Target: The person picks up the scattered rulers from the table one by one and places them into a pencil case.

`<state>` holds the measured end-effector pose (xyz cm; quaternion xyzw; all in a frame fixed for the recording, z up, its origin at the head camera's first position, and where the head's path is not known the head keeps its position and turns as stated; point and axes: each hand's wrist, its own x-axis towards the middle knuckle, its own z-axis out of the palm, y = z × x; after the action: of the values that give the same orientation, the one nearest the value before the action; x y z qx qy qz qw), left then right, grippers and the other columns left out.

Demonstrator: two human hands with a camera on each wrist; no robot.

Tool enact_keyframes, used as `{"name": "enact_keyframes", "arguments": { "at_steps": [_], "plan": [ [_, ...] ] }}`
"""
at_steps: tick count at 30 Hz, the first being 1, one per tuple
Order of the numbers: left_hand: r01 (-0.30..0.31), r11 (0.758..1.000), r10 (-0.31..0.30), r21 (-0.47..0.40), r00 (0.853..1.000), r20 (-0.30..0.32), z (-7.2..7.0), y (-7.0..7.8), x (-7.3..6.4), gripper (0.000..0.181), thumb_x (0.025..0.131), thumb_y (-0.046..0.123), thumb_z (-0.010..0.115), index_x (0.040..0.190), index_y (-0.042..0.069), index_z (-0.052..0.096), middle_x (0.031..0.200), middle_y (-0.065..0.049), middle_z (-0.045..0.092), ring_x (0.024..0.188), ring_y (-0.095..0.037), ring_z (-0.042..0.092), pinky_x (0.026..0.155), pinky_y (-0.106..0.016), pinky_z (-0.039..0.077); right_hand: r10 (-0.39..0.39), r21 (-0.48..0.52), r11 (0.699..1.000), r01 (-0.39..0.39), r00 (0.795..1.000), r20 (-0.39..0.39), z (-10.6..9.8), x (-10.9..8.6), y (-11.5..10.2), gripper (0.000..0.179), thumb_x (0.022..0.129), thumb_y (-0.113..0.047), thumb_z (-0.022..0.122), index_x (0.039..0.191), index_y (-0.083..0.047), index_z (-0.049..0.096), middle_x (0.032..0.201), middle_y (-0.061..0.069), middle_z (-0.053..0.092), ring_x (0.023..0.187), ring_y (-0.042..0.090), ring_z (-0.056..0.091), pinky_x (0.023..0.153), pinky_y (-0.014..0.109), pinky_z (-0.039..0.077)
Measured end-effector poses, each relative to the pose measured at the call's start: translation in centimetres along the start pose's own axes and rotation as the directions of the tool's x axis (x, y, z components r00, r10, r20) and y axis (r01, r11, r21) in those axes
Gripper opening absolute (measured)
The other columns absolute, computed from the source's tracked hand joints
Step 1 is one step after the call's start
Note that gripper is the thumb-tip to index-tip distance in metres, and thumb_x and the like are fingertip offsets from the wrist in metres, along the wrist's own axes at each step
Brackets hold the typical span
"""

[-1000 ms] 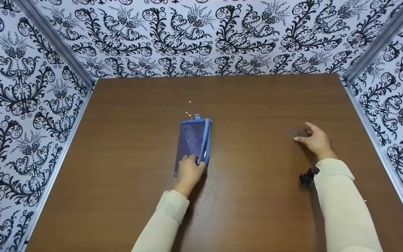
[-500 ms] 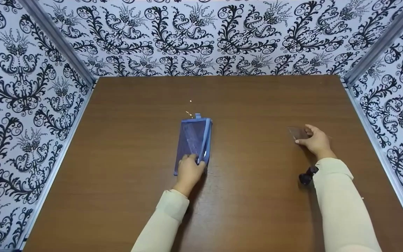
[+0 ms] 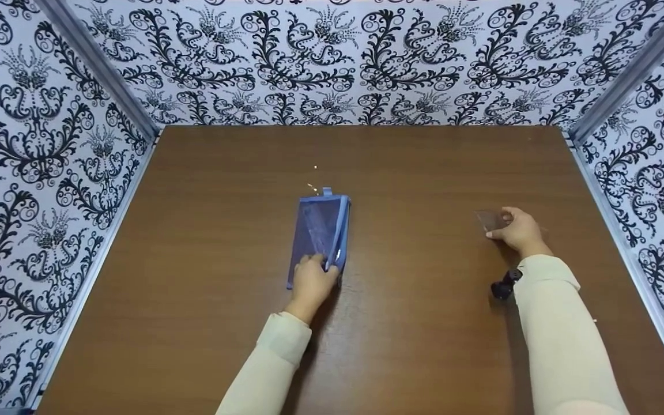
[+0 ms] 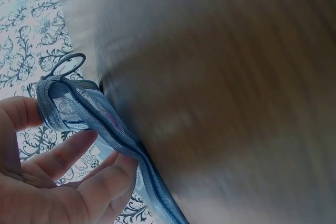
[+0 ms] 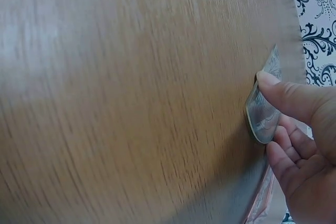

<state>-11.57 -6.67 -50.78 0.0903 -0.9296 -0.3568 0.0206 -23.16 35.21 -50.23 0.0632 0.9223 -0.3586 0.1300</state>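
A blue mesh zip pouch (image 3: pixel 316 222) lies near the middle of the wooden table. My left hand (image 3: pixel 312 282) grips its near end at the zipped edge. In the left wrist view the thumb and fingers (image 4: pixel 107 184) hold the pouch (image 4: pixel 97 111) by its zip side, where a thin loop sticks up. Over on the right, my right hand (image 3: pixel 521 233) pinches a flat clear plastic piece (image 3: pixel 489 219) with a pointed corner. The right wrist view shows this clear piece (image 5: pixel 263 111) between thumb and fingers, tilted close over the table; its far part is hidden by the hand.
A clear strip with a pinkish edge (image 5: pixel 261 203) shows beneath the right hand. Small pale crumbs (image 3: pixel 313 188) lie beyond the pouch. At the right cuff is a small black device (image 3: pixel 503 287). Patterned walls (image 3: pixel 332 57) border the table (image 3: pixel 412 323) at the back and sides.
My right forearm has shifted slightly left, with the clear piece still pinched at nearly the same spot. The left hand and the pouch have stayed put.
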Motion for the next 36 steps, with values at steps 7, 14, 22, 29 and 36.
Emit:
{"name": "enact_keyframes", "arguments": {
  "at_steps": [7, 14, 22, 29, 36],
  "plan": [
    [0.016, 1.000, -0.016, -0.008, 1.000, 0.015, -0.1, 0.1, 0.0, 0.035, 0.079, 0.019, 0.064, 0.107, -0.001, 0.070, 0.099, -0.020, 0.063, 0.091, -0.040, 0.058, 0.081, -0.049, 0.048, 0.019, -0.002, 1.000, -0.018, 0.999, 0.033, -0.1, -0.1, -0.2, 0.077, 0.086, -0.013, 0.069, 0.144, 0.013, 0.025, 0.137, 0.039, 0.036, 0.125, 0.052, 0.038, 0.104, 0.058, 0.030],
    [0.013, 1.000, -0.013, -0.013, 1.000, 0.020, -0.1, 0.2, 0.0, 0.036, 0.079, 0.018, 0.064, 0.109, -0.001, 0.069, 0.100, -0.020, 0.064, 0.092, -0.040, 0.059, 0.082, -0.049, 0.048, 0.007, -0.010, 1.000, -0.006, 0.999, 0.032, 0.1, -0.2, -0.2, 0.076, 0.086, -0.012, 0.068, 0.143, 0.015, 0.025, 0.132, 0.040, 0.040, 0.114, 0.049, 0.047, 0.099, 0.057, 0.037],
    [0.001, 1.000, -0.001, -0.015, 1.000, -0.001, -0.1, 0.0, 0.0, 0.035, 0.078, 0.017, 0.065, 0.106, -0.002, 0.070, 0.099, -0.020, 0.063, 0.091, -0.041, 0.059, 0.080, -0.050, 0.048, 0.036, 0.024, 0.999, -0.037, 0.999, 0.026, 0.3, -0.2, -0.4, 0.075, 0.086, -0.012, 0.068, 0.144, 0.013, 0.026, 0.134, 0.041, 0.039, 0.117, 0.050, 0.046, 0.099, 0.055, 0.039],
    [0.011, 1.000, -0.011, -0.023, 1.000, 0.008, -0.2, 0.1, 0.0, 0.035, 0.077, 0.018, 0.065, 0.106, -0.002, 0.070, 0.099, -0.020, 0.063, 0.092, -0.041, 0.059, 0.081, -0.050, 0.048, -0.010, 0.072, 0.997, 0.012, 1.000, -0.023, 0.8, -0.1, -0.3, 0.070, 0.082, -0.001, 0.067, 0.141, 0.014, 0.031, 0.133, 0.038, 0.042, 0.107, 0.042, 0.050, 0.084, 0.039, 0.049],
    [0.012, 1.000, -0.012, -0.017, 1.000, 0.007, -0.2, 0.1, 0.0, 0.034, 0.078, 0.018, 0.065, 0.105, -0.002, 0.070, 0.098, -0.020, 0.063, 0.091, -0.040, 0.060, 0.080, -0.050, 0.048, -0.011, 0.122, 0.992, 0.015, 0.999, -0.031, 1.1, 0.0, -0.2, 0.071, 0.082, 0.006, 0.064, 0.144, 0.011, 0.030, 0.137, 0.036, 0.040, 0.101, 0.036, 0.054, 0.066, 0.026, 0.054]
  ]
}}
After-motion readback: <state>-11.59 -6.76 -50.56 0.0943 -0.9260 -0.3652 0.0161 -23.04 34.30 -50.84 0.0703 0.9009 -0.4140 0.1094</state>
